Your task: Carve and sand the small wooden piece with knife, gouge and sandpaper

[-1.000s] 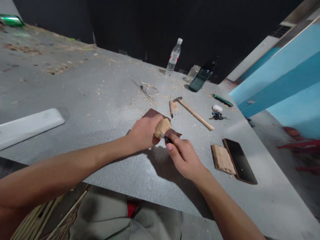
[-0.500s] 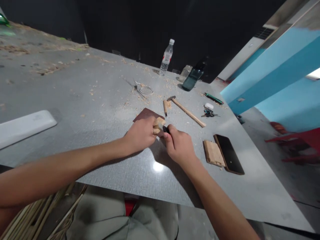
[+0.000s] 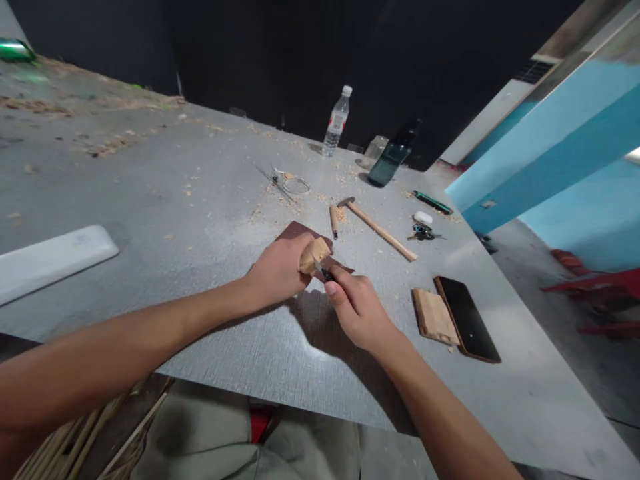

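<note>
My left hand (image 3: 284,268) is wrapped round a small pale wooden piece (image 3: 315,255) near the middle of the table. In my right hand (image 3: 361,308) is a knife (image 3: 326,272) with a dark handle, its short blade against the wood's near side. Beneath the wood and partly hidden by my hands lies a brown sheet (image 3: 299,231). Just beyond it are a short wooden-handled tool (image 3: 334,221) and a hammer (image 3: 381,231) among wood shavings.
On the grey table (image 3: 210,213), a phone (image 3: 467,319) and wooden block (image 3: 435,317) lie right, with keys (image 3: 423,232) and a green cutter (image 3: 433,202) behind. A clear bottle (image 3: 337,123), dark bottle (image 3: 393,160) and coiled wire (image 3: 296,185) are farther back. A white object (image 3: 60,260) lies left.
The wooden piece has turned in my left hand and shows more of its face. My right hand and the knife have shifted slightly down. The whole view has moved a little.
</note>
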Available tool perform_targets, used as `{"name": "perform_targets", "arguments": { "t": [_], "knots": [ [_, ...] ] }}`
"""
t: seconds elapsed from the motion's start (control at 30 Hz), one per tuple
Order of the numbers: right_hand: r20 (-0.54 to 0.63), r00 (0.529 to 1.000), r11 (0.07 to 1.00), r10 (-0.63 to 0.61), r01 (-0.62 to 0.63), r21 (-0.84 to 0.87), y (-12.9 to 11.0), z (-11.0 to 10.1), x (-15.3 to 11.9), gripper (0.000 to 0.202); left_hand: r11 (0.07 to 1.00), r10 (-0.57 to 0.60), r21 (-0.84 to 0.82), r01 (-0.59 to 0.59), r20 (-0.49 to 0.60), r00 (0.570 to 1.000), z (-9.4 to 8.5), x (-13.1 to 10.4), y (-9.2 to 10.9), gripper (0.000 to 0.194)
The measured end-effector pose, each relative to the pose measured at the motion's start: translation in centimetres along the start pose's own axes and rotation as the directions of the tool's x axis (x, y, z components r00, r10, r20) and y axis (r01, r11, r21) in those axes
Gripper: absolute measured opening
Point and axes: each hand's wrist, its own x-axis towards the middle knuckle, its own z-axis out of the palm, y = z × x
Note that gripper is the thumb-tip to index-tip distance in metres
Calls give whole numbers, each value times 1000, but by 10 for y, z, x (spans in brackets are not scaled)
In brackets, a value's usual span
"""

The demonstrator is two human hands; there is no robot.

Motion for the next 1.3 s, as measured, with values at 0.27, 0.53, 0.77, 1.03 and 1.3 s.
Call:
{"name": "perform_targets", "arguments": {
  "t": [0.27, 0.53, 0.77, 1.03, 1.3],
  "knots": [
    [20, 999, 999, -40, 39, 30, -6, 2, -3, 43, 977, -8, 213, 4, 18, 1000, -4, -5, 3, 33],
    [-29, 998, 945, -47, 35, -326, 6, 1, -2, 53, 982, 71, 185, -47, -124, 990, -3, -6, 4, 29],
    [-62, 998, 945, -30, 8, -328, -1, -6, 2, 46, 998, 58, 7, -58, -180, 982, -2, -2, 6, 26],
    [-149, 989, 913, -23, -40, -407, -4, -11, 3, 46, 986, 32, -152, -74, -259, 965, 6, 8, 6, 23],
    [-494, 860, 909, 125, -299, -291, 27, -43, 1, 39, 983, -32, -172, -64, -505, 862, -13, 12, -9, 21]
  ]
}}
